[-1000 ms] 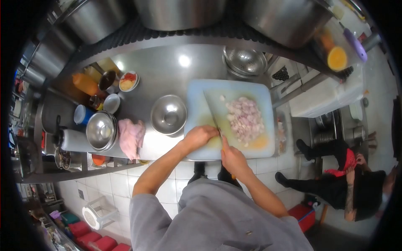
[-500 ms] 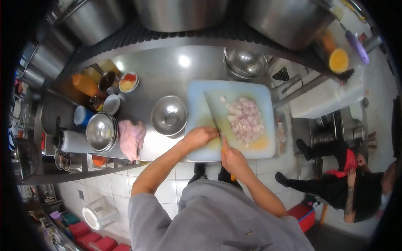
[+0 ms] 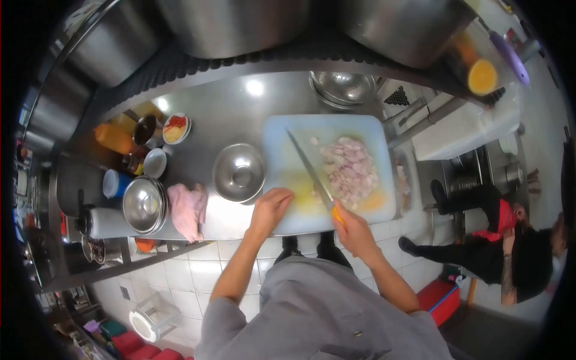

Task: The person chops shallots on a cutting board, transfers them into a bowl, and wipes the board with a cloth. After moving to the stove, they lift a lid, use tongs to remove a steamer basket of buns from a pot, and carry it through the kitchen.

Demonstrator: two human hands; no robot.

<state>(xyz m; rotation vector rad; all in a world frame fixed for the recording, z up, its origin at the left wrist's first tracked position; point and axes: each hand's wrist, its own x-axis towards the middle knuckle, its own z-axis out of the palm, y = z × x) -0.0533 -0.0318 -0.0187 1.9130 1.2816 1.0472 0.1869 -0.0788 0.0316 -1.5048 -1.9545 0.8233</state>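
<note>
My right hand [image 3: 356,234] is closed round the orange handle of a long knife [image 3: 308,168], whose blade points up and left over the board. My left hand [image 3: 271,207] is at the lower left edge of the blue-white cutting board [image 3: 279,129], its fingers bent together; whether anything is between them is too small to tell. Chopped pinkish-white pieces [image 3: 349,171] lie heaped on the board's right half, right of the blade. Left of the board stands an empty steel bowl [image 3: 239,173].
Raw poultry [image 3: 188,210] and stacked steel bowls [image 3: 144,204] are at the left. A colander [image 3: 343,87] stands behind the board. Large pots [image 3: 240,27] fill the shelf above. A person in black [image 3: 528,258] is at the right.
My left hand has moved left, away from the blade. My right hand has moved slightly right and down with the knife, and the blade is now more tilted. The view has shifted slightly.
</note>
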